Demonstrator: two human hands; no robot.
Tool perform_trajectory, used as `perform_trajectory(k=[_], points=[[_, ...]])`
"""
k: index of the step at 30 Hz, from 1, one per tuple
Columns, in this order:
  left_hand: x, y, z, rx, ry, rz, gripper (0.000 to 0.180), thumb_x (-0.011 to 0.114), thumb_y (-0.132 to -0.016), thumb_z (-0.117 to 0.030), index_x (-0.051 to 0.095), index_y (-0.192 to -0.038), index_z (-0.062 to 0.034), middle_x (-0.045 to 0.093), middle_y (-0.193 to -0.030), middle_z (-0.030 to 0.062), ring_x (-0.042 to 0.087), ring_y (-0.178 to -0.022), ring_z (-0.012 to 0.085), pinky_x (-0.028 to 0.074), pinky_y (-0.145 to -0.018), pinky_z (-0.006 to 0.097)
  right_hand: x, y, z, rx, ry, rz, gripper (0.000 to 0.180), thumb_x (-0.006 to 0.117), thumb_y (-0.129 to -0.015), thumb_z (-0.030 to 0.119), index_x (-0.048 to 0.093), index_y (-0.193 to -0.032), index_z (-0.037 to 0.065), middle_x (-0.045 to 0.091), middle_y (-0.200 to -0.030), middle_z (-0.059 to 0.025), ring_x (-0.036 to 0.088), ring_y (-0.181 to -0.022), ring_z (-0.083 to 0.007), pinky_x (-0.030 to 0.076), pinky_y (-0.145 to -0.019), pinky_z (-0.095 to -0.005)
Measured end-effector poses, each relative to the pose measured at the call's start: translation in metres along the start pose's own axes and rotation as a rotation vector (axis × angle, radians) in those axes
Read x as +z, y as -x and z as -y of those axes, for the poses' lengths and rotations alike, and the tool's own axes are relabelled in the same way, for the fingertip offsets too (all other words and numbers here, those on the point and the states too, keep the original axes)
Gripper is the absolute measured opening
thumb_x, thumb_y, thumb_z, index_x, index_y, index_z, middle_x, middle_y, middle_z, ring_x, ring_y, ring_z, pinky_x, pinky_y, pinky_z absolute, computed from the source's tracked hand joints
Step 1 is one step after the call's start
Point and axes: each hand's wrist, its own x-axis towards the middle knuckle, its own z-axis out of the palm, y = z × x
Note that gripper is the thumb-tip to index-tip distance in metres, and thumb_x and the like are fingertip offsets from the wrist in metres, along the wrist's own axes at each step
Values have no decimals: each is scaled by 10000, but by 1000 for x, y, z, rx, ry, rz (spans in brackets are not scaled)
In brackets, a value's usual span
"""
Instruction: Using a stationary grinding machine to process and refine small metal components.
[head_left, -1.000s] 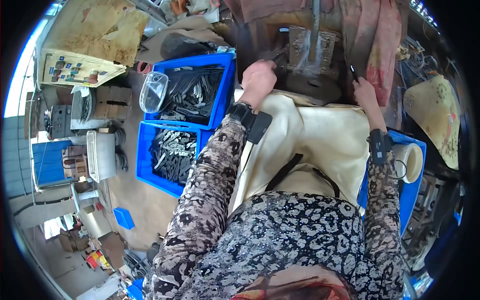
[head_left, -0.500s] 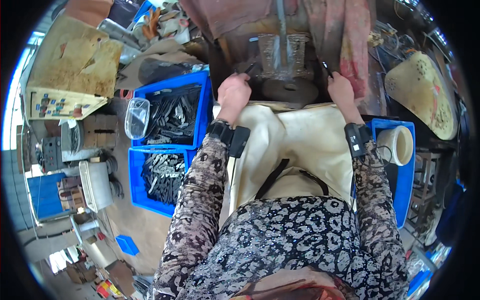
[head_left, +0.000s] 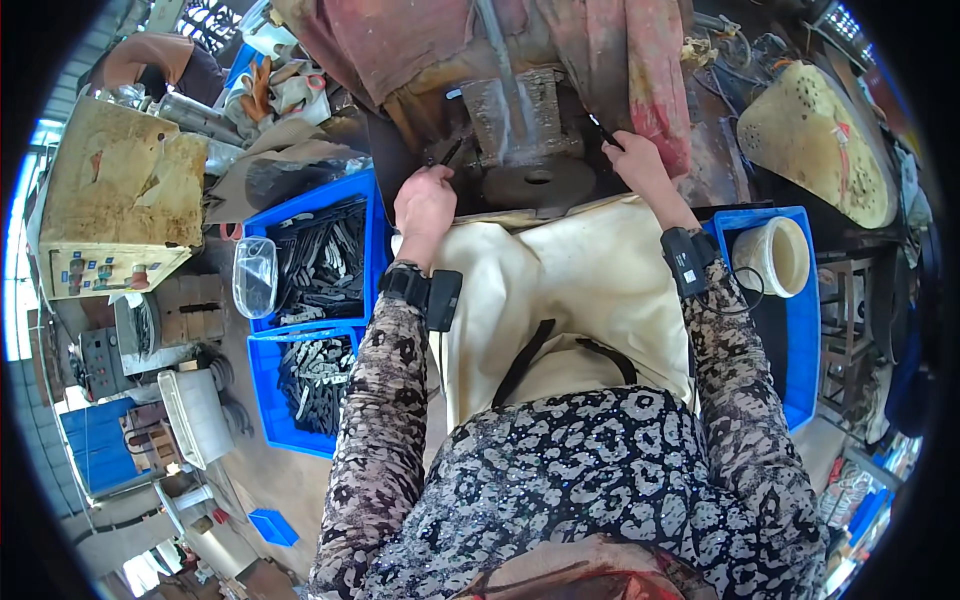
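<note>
My left hand (head_left: 427,205) is closed round the near end of a slim dark strip (head_left: 452,152) that points forward and right. My right hand (head_left: 640,165) pinches another slim dark piece (head_left: 600,126) with a bright spot on it, pointing forward and left. Between the hands and slightly nearer lies a dark round disc (head_left: 512,190) with a centre hole. Behind it stands a worn, light-streaked block (head_left: 495,115), with a pale bar (head_left: 503,60) running up from it. Neither hand touches the disc. Their exact kind is too small to tell.
Reddish cloths (head_left: 410,40) hang around the recess. At left, two blue bins (head_left: 376,215) hold many dark strips, with a clear plastic tub (head_left: 256,278) on the edge. At right, a white bucket (head_left: 785,258) sits in a blue crate (head_left: 808,340). A cream apron (head_left: 560,270) covers my lap.
The whole view has shifted and tilted slightly, so the scene sits further left. Both hands keep hold of their dark pieces; my right hand's piece now tilts more to the left.
</note>
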Motion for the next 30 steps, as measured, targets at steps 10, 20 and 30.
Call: perform_trajectory(k=[10,20,30], points=[[1,-1,3,-13,-17,4,216,519,-835,-132,718,-919,-142,674,-976,95,633,-931,308,514,-814,415,-2,-1,7,121,-52,13,250,627,-862,241,617,-875,-8,606,-701,-206,599,-704,-398,460,-630,-423],[0,2,-1,13,-10,-34,205,526,-830,-124,716,-907,-132,674,-971,101,636,-924,303,516,-810,406,-4,2,21,177,83,-29,293,583,-886,299,605,-890,7,627,-836,-247,611,-843,-433,467,-711,-498],[0,2,5,23,-12,-44,207,533,-828,-126,720,-917,-138,676,-974,102,639,-917,305,518,-813,402,-10,-18,55,107,114,-127,302,587,-894,340,621,-912,41,649,-868,-202,613,-844,-415,487,-708,-487]])
